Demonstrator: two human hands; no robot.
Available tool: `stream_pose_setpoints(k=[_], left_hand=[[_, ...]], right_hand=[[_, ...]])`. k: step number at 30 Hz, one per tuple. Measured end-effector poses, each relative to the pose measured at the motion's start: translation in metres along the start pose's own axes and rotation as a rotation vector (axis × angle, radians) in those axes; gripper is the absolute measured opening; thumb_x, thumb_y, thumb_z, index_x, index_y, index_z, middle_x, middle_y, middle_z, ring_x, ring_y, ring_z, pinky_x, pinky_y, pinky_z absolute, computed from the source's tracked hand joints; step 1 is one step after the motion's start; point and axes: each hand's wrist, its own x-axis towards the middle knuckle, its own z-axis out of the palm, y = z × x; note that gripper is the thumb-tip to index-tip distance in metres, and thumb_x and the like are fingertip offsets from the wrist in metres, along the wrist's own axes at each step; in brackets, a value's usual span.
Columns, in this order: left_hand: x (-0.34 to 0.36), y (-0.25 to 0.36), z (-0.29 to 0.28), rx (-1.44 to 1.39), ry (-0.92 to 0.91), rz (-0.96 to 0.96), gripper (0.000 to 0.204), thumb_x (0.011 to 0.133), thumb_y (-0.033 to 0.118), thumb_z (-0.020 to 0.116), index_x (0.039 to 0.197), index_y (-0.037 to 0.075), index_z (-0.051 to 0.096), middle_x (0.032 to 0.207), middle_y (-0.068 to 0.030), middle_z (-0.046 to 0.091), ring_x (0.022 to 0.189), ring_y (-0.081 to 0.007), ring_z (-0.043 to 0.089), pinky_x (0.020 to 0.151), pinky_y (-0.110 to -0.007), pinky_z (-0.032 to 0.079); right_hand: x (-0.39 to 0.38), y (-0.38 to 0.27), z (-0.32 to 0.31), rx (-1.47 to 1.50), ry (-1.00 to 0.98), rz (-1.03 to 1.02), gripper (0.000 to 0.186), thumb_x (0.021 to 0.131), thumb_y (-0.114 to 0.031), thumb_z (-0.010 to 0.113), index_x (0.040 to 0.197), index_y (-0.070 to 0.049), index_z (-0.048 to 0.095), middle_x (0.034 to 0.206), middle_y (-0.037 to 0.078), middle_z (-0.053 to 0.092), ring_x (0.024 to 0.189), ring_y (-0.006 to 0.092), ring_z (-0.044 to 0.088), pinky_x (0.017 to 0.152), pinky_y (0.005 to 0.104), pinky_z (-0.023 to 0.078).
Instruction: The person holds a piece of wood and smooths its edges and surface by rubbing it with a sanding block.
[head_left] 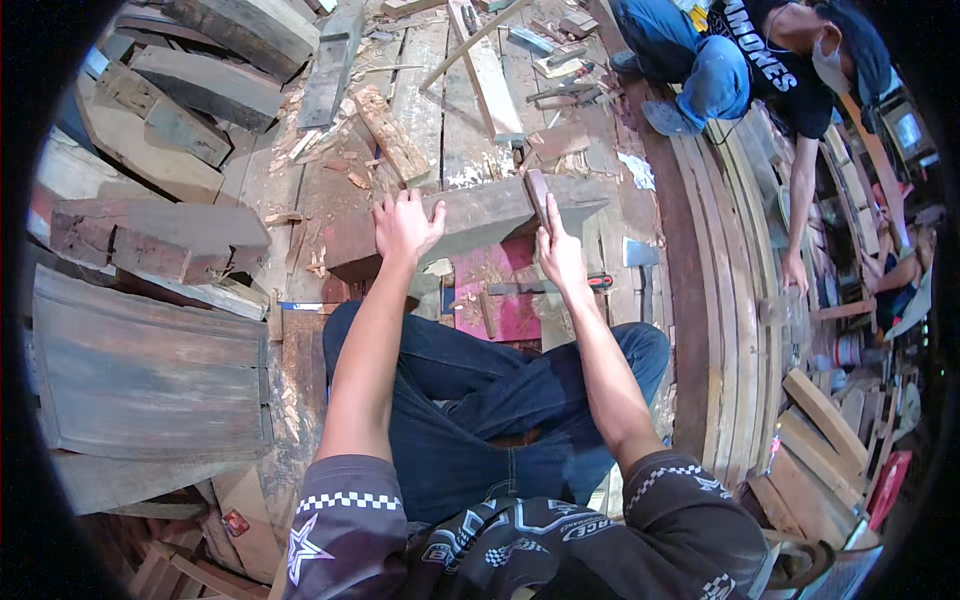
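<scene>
Across the floor in front of my crossed legs lies a thick wooden beam (478, 222). My left hand (405, 226) grips its upper edge near the left end, fingers bent over the top and thumb apart. Toward the beam's right end, my right hand (562, 258) is closed round a narrow dark brown wooden block (537, 192), tilted against the beam; its exact kind is unclear. Just below sits a pink board (498, 318) strewn with shavings. A tool with a red and black handle (600, 282) lies beside my right wrist, its flat blade pointing left.
Timber blocks (160, 240) and a wide curved panel (150, 365) crowd the left. Beyond the beam are a long pale plank (487, 80), offcuts and hand tools. Long boards (715, 290) run along the right, where another person (770, 70) crouches, reaching down. A flat metal blade (640, 252) lies nearby.
</scene>
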Motion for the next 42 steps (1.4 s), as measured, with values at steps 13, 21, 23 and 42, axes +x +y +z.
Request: stream_pose_setpoints(k=[13,21,23,42], left_hand=[[-0.003,-0.004,-0.001,-0.029,-0.048,-0.023,0.056,0.086,0.05,0.051,0.11,0.001,0.063,0.112,-0.0175,0.064,0.112,-0.0349,0.054,0.104,-0.048,0.032],[0.003,0.004,-0.001,-0.038,-0.049,-0.004,0.056,0.086,0.049,0.051,0.112,0.001,0.064,0.113,-0.0185,0.063,0.112,-0.0367,0.053,0.103,-0.047,0.033],[0.004,0.007,0.005,-0.039,-0.016,0.014,0.055,0.086,0.049,0.051,0.111,0.001,0.064,0.113,-0.018,0.064,0.112,-0.0362,0.053,0.103,-0.047,0.033],[0.0,-0.003,0.005,-0.003,-0.04,-0.01,0.057,0.087,0.05,0.051,0.113,0.0,0.062,0.113,-0.0182,0.063,0.113,-0.0362,0.053,0.104,-0.05,0.032]], right_hand=[[-0.01,-0.006,-0.01,-0.017,-0.015,-0.044,0.062,0.095,-0.018,0.049,0.15,-0.025,0.021,0.078,0.033,0.061,0.076,0.0504,0.062,0.066,0.0573,0.048],[0.024,-0.013,-0.005,-0.117,-0.012,0.026,0.067,0.094,-0.016,0.05,0.151,-0.022,0.016,0.074,0.034,0.06,0.07,0.0498,0.062,0.061,0.0574,0.047],[0.034,-0.003,-0.001,-0.16,0.009,0.044,0.066,0.093,-0.016,0.051,0.151,-0.02,0.018,0.074,0.034,0.06,0.069,0.0496,0.061,0.06,0.0573,0.047],[-0.027,-0.016,0.009,0.036,0.025,-0.033,0.066,0.095,-0.018,0.048,0.151,-0.024,0.016,0.071,0.033,0.06,0.068,0.0505,0.061,0.062,0.0579,0.048]])
